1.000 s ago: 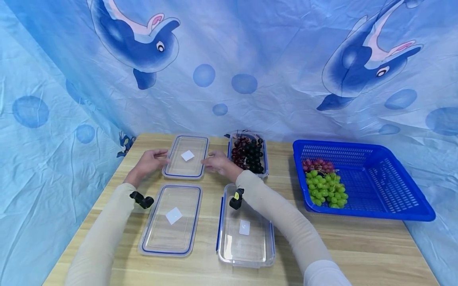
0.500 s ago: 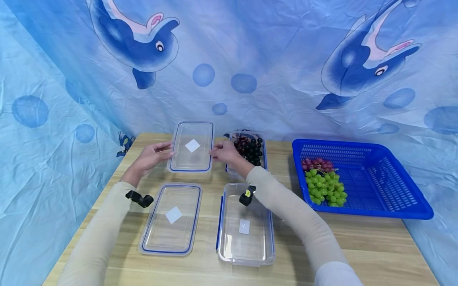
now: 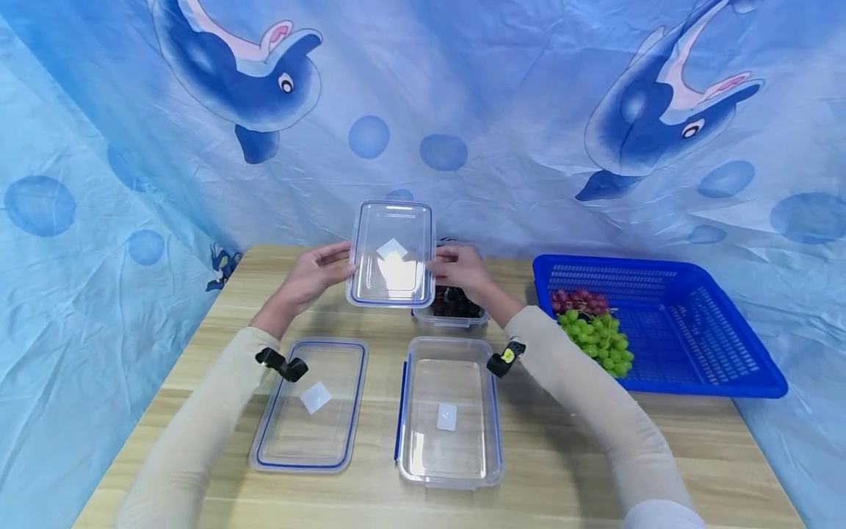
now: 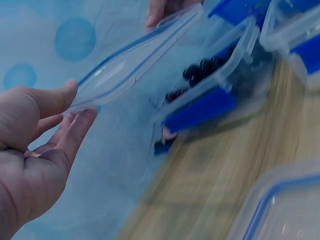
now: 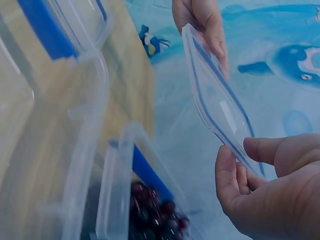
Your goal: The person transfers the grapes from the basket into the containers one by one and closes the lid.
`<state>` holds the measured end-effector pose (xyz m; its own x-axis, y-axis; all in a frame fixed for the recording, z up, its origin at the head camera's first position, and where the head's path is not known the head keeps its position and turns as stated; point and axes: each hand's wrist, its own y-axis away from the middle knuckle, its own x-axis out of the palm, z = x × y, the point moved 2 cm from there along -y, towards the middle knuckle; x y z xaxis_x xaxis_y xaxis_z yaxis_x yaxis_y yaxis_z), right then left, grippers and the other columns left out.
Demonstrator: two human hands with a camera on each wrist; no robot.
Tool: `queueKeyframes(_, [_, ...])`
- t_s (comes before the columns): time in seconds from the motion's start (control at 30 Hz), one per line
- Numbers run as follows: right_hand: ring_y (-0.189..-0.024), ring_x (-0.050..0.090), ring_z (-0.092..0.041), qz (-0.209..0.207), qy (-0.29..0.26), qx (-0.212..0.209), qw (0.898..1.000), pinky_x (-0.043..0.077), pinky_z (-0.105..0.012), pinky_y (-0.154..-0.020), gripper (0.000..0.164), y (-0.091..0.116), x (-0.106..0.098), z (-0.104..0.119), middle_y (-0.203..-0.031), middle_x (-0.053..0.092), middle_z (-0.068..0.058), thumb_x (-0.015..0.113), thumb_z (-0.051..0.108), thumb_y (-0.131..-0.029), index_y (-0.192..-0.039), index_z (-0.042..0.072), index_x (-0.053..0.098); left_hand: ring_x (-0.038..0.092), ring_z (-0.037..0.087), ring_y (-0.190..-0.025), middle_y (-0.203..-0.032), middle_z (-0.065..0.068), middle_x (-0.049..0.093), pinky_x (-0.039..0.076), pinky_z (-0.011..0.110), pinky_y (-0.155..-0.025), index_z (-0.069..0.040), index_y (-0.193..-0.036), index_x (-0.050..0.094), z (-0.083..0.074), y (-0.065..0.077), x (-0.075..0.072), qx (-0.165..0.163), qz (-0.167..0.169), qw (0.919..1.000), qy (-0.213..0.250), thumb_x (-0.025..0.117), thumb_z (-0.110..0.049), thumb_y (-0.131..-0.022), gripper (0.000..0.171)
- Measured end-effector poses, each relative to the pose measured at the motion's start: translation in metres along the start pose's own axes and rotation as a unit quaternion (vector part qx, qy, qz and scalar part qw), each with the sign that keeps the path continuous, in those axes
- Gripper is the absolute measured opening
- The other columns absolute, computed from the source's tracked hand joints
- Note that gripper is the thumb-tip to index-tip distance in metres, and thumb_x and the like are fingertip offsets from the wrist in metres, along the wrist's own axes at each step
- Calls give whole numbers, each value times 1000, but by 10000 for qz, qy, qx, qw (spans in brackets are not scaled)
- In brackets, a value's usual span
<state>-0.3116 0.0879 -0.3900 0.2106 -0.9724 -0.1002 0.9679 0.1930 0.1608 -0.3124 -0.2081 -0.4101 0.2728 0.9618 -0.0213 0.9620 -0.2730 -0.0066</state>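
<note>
A clear plastic lid [image 3: 370, 272] with a blue seal and a white label is held up above the table's far side. My left hand [image 3: 311, 279] pinches its left edge between thumb and fingers, while my right hand [image 3: 468, 273] pinches the right edge. Both grips show in the wrist views, where the lid [image 5: 215, 95] hangs tilted between the hands. Behind and below it stands a clear container [image 3: 456, 321] of dark grapes [image 3: 452, 300], partly hidden by the lid and right hand. In the left wrist view the dark grapes [image 4: 202, 70] lie inside that container.
A second lid [image 3: 311, 433] lies flat at the front left. Beside it stands a clear container [image 3: 449, 455] with a blue clasp on its left side. A blue basket [image 3: 694, 386] at the right holds green grapes [image 3: 598, 342] and red grapes [image 3: 581, 301]. A dolphin-print curtain [image 3: 502, 198] hangs behind.
Both hands have lifted the lid off the table and carried it right, to partly in front of the container of dark grapes. The second lid and front container stay put.
</note>
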Motion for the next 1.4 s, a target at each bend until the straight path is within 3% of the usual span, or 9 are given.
queueKeyframes(0.13, [-83,63,-13,-149,167,-207,9995,62,-34,-88,42,5,-20,4,-102,58,-8,68,1,-97,-135,-10,55,57,27,-131,-153,25,46,57,24,-96,4,-152,42,-6,-13,20,147,-55,9998,-83,71,0,-94,65])
queueKeyframes(0.33, [-86,64,-15,-425,400,-389,9975,60,-41,-95,46,12,-47,11,-105,56,-8,67,2,-97,-139,-10,53,53,36,-136,-152,21,49,55,28,-101,1,-151,45,-8,-33,46,205,-72,9995,-224,73,-1,-93,64])
queueKeyframes(0.43, [-89,65,-18,-570,512,-446,9961,58,-46,-99,46,14,-59,12,-109,56,-11,68,3,-97,-138,-10,54,55,37,-133,-151,22,51,55,30,-102,0,-151,46,-9,-42,57,329,-49,9993,-159,72,1,-93,63])
queueKeyframes(0.63, [-104,66,-33,-789,783,-487,9926,59,-43,-96,47,14,-77,13,-118,58,-16,70,6,-96,-138,-8,55,58,39,-130,-146,25,55,57,30,-98,1,-149,49,-10,-55,74,618,-39,9981,-29,70,6,-93,60])
queueKeyframes(0.8, [-109,65,-42,-1017,1099,-685,9863,62,-42,-90,45,12,-89,13,-119,60,-18,71,7,-96,-137,-5,58,63,38,-122,-139,25,60,59,28,-93,3,-143,54,-11,-64,87,840,-310,9956,-277,74,6,-90,57])
queueKeyframes(0.93, [-105,67,-43,-1218,1259,-994,9795,64,-37,-82,42,11,-95,14,-115,63,-18,72,6,-95,-134,-6,61,68,34,-115,-132,25,65,60,27,-90,5,-134,60,-14,-69,94,1106,-581,9910,-473,77,5,-88,50])
queueKeyframes(1.2, [-92,69,-19,-1523,1234,-1378,9709,63,-35,-86,37,12,-100,16,-108,64,-11,73,9,-95,-129,-4,64,73,27,-107,-117,21,72,61,29,-87,3,-119,69,-20,-69,97,1578,-868,9801,-838,80,-6,-88,34])
queueKeyframes(1.4, [-99,70,-26,-1654,1518,-1882,9561,60,-28,-78,21,15,-102,14,-107,69,-14,77,11,-92,-106,-2,68,74,24,-97,-105,14,76,61,30,-83,-2,-106,73,-21,-66,95,2094,-835,9576,-1795,80,-14,-90,21])
